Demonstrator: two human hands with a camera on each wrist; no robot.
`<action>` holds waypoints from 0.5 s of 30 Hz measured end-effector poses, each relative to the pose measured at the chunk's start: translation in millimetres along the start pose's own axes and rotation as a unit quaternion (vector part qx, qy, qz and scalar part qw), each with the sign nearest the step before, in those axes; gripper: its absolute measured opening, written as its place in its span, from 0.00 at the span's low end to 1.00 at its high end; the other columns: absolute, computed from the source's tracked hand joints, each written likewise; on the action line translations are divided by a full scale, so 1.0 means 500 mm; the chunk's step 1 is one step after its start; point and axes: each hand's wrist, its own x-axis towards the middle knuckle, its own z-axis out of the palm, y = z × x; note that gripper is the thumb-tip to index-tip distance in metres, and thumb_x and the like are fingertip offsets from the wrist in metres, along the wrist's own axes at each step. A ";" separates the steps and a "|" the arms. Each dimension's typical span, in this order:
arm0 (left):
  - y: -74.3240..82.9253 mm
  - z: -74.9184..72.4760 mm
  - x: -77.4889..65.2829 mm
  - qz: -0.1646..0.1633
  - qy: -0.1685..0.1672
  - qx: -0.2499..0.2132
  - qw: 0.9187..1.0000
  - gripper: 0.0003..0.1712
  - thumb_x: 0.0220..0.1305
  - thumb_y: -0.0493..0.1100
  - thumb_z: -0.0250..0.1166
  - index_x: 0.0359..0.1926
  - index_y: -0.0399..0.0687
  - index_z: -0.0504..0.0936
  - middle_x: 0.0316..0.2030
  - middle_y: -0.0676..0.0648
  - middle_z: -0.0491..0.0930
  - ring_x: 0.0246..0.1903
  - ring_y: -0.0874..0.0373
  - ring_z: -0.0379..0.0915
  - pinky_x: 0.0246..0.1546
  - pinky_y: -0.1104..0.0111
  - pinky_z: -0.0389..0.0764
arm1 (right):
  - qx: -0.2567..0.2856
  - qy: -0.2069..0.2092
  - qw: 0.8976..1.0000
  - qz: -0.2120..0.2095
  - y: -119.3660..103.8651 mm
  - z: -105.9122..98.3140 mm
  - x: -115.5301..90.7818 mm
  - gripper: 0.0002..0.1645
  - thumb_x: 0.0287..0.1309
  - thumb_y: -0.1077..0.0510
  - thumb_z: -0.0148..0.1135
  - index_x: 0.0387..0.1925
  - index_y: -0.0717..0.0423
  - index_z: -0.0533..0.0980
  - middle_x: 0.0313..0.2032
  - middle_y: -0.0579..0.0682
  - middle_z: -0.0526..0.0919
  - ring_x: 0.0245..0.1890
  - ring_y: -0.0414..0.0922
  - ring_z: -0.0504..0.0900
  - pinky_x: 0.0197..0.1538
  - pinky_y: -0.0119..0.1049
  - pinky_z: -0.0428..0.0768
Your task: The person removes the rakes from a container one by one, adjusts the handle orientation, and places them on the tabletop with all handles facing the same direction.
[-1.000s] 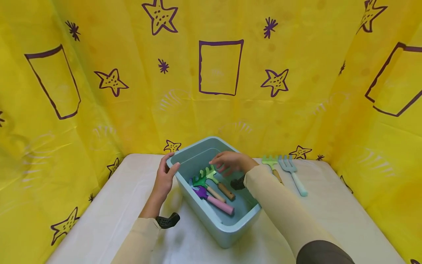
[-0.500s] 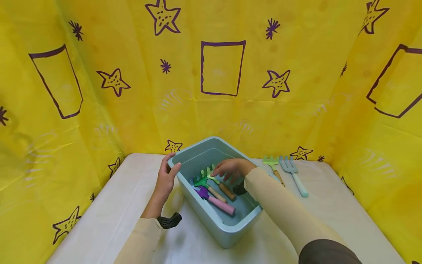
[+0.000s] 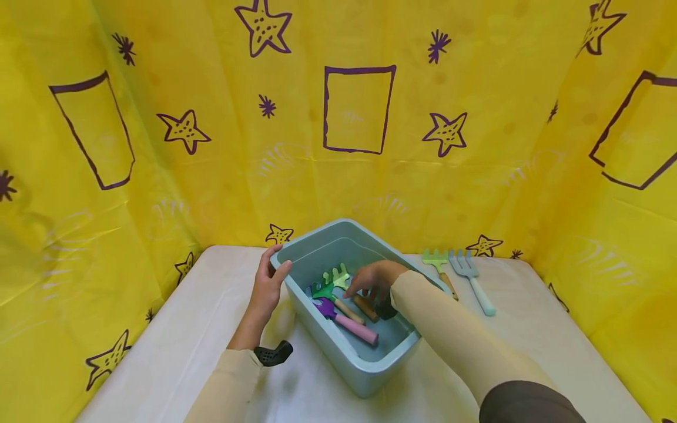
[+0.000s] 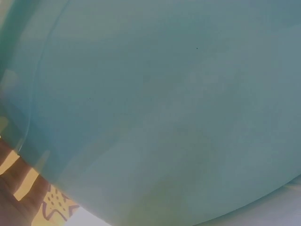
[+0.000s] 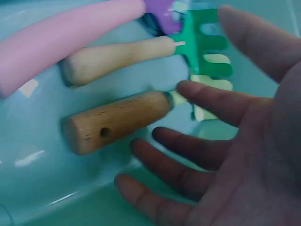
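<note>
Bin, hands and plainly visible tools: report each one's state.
Bin, upright, open-topped
Left hand, gripping the bin's rim
Right hand, inside the bin, holding nothing
Inner light green rake, lying in the bin; contact with the right hand unclear
Dark green rake, lying in the bin
Pink-handled tool, lying in the bin
Outer light green rake, lying on the table
Blue fork, lying on the table

this seems to be a small draped booth; what building it stands in cannot be told. yellow sheeting (image 3: 349, 182), marked with purple starfish (image 3: 445, 135) and outlined shapes (image 3: 359, 110), walls three sides of a pale, cloth-like surface (image 3: 206, 294).
</note>
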 end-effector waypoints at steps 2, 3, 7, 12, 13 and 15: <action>-0.001 0.001 0.001 0.001 -0.005 -0.003 1.000 0.32 0.71 0.51 0.57 0.71 0.58 0.57 0.68 0.45 0.60 0.66 0.45 0.57 0.64 0.50 0.62 | -0.042 -0.006 0.999 0.009 0.001 0.004 -0.003 0.29 0.57 0.43 0.67 0.51 0.60 0.76 0.50 0.61 0.76 0.51 0.58 0.76 0.56 0.56 0.74; -0.001 0.001 0.001 0.003 -0.007 -0.005 1.000 0.32 0.71 0.50 0.57 0.71 0.56 0.56 0.68 0.44 0.60 0.66 0.45 0.57 0.65 0.50 0.62 | -0.060 -0.010 0.998 0.013 0.002 0.005 -0.005 0.29 0.57 0.43 0.67 0.49 0.61 0.77 0.49 0.60 0.77 0.51 0.57 0.76 0.55 0.55 0.74; -0.001 0.002 0.001 0.003 -0.006 -0.004 1.000 0.32 0.71 0.51 0.57 0.71 0.56 0.57 0.68 0.43 0.60 0.67 0.44 0.57 0.65 0.49 0.61 | -0.097 -0.015 0.995 0.011 0.001 0.010 -0.010 0.29 0.57 0.41 0.66 0.48 0.61 0.78 0.47 0.57 0.79 0.51 0.57 0.76 0.56 0.53 0.74; 0.000 -0.002 0.000 0.000 -0.001 -0.001 1.000 0.32 0.70 0.50 0.58 0.70 0.58 0.57 0.68 0.44 0.60 0.67 0.45 0.56 0.64 0.50 0.61 | -0.129 -0.015 0.992 0.004 -0.006 0.014 -0.014 0.28 0.58 0.40 0.64 0.46 0.60 0.79 0.47 0.53 0.79 0.51 0.57 0.75 0.57 0.52 0.74; 0.000 -0.003 0.000 -0.001 0.000 0.001 1.000 0.31 0.70 0.49 0.58 0.70 0.58 0.57 0.68 0.45 0.60 0.67 0.45 0.57 0.64 0.50 0.62 | -0.129 -0.013 0.992 0.003 -0.008 0.014 -0.014 0.27 0.58 0.40 0.64 0.45 0.59 0.80 0.46 0.53 0.79 0.51 0.57 0.75 0.57 0.52 0.74; 0.002 -0.005 0.000 0.002 -0.001 0.001 1.000 0.31 0.70 0.49 0.58 0.70 0.58 0.57 0.68 0.45 0.60 0.67 0.45 0.57 0.64 0.50 0.62 | -0.114 -0.008 0.993 0.001 -0.011 0.014 -0.012 0.25 0.58 0.41 0.64 0.45 0.58 0.79 0.46 0.53 0.78 0.49 0.57 0.76 0.56 0.51 0.75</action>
